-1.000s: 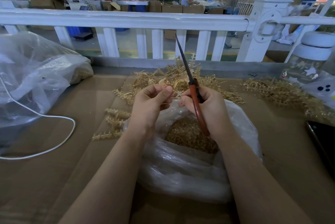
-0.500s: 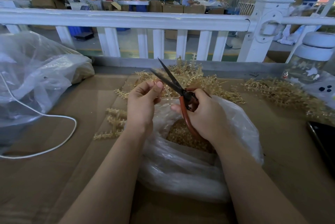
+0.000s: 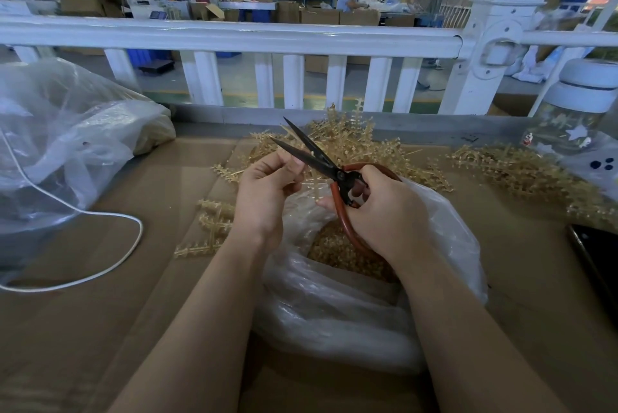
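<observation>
The cardboard bench [image 3: 160,295] faces a white rail [image 3: 234,39]. We count two bags, one pair of scissors [image 3: 321,161] and one held sprue [image 3: 315,188]. Our left hand [image 3: 267,192] pinches the sprue above the near bag [image 3: 334,312], and the left bag [image 3: 67,145] lies apart. Our right hand [image 3: 381,212] curls its fingers through the red scissor handles. The blades, closed a second ago, now stand apart beside the sprue.
</observation>
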A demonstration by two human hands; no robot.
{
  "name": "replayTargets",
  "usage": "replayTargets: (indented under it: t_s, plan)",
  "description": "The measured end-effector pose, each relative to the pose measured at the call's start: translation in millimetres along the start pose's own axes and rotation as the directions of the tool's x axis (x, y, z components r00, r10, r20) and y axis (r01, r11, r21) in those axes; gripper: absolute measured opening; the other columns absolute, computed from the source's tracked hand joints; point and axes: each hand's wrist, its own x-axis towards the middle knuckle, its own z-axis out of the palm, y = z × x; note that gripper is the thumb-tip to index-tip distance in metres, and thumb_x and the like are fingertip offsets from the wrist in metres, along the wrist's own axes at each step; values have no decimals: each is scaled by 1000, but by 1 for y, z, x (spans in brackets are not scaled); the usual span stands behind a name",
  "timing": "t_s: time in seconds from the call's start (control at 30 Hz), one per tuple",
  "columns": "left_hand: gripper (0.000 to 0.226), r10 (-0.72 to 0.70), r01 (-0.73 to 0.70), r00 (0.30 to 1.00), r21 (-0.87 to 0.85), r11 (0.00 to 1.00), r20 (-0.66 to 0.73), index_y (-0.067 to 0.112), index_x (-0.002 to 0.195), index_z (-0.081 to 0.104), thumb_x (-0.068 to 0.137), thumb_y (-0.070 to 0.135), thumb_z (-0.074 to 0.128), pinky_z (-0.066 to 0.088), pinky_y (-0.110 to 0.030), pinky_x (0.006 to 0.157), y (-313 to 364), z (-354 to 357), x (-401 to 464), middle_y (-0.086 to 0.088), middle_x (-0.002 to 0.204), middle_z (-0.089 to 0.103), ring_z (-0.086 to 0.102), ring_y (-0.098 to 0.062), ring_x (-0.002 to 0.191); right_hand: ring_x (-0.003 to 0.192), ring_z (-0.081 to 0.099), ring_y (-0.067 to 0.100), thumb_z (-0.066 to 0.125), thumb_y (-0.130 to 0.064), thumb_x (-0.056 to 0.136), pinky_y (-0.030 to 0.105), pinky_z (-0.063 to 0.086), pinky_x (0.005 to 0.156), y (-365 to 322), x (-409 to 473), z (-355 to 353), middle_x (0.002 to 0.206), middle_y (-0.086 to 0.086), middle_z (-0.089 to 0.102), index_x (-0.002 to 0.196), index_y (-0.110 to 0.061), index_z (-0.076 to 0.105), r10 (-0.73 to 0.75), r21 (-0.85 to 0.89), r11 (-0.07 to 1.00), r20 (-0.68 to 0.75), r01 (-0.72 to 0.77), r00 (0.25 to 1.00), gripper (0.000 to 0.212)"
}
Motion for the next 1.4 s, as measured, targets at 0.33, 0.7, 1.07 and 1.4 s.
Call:
replayTargets:
  t_s: [0.33, 0.7, 1.07, 1.4]
  plan:
    - [33, -23, 24, 999, -30, 999, 25, 18, 68, 66, 94, 2, 54, 41, -19, 63, 3, 1, -1, 0, 66, 50, 43, -11, 64, 66, 60, 7, 35, -92, 67, 24, 50, 58, -1, 0, -3, 73, -13, 65, 87, -23, 65, -13, 9, 1000, -30, 14, 999, 78]
    - [28, 41, -40, 999, 47, 998, -13, 13, 75, 65, 94, -4, 53, 42, -19, 63, 1, 4, -1, 5, 65, 58, 45, -11, 65, 64, 58, 5, 49, -86, 73, 19, 43, 53, 0, -2, -5, 72, -15, 63, 85, -25, 62, -37, -54, 998, -51, 34, 998, 63]
    - [21, 68, -66, 997, 47, 997, -42, 7, 82, 68, 92, -6, 54, 40, -22, 63, -1, 3, 0, 1, 67, 57, 44, -11, 65, 71, 59, 6, 50, -82, 75, 20, 47, 58, -3, -1, -5, 80, -16, 65, 94, -26, 63, -33, -47, 998, -31, 31, 999, 60]
    - [12, 77, -78, 997, 54, 995, 27, -5, 90, 63, 93, -6, 52, 41, -21, 65, -2, 0, 0, 3, 67, 59, 47, -10, 65, 66, 59, 7, 48, -79, 77, 26, 53, 59, -2, -2, -5, 75, -13, 64, 91, -21, 66, -47, -4, 999, -57, 47, 997, 62]
